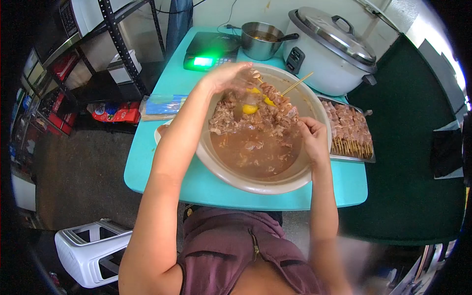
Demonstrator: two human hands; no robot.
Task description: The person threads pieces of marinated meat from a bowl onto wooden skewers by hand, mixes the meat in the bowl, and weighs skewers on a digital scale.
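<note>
- While the right hand (pixel 313 135) pinches the lower end of the threaded meat (pixel 275 97) between thumb and fingertips, the left hand (pixel 228 77) curls near its upper end; its fingers blur, so I cannot tell whether they grip anything.
- The threaded meat slants over the basin (pixel 255 187). It looks light, wet and floppy, probably slippery, and hard squeezing could tear it; a gentle pinch close to its core seems safest.
- Just beside it juts a bare stick (pixel 298 83), thin and stiff; whether it belongs to the same skewer, I cannot tell. Dry wood should give surer hold than meat.
- Loose meat (pixel 223 115) heaps toward the basin's far side with yellow pieces (pixel 249 109), cloudy liquid (pixel 250 155) nearer the body. So loaded, the basin is likely heavy and best held by opposite rims.
- Right of it, a metal tray (pixel 351 160) bears skewered meat (pixel 346 120), stick ends toward the near edge, handy for lifting.
- Farther back on the turquoise table (pixel 152 172) stand a scale (pixel 211 45), a pot (pixel 257 48) and a large cooker (pixel 327 66).
</note>
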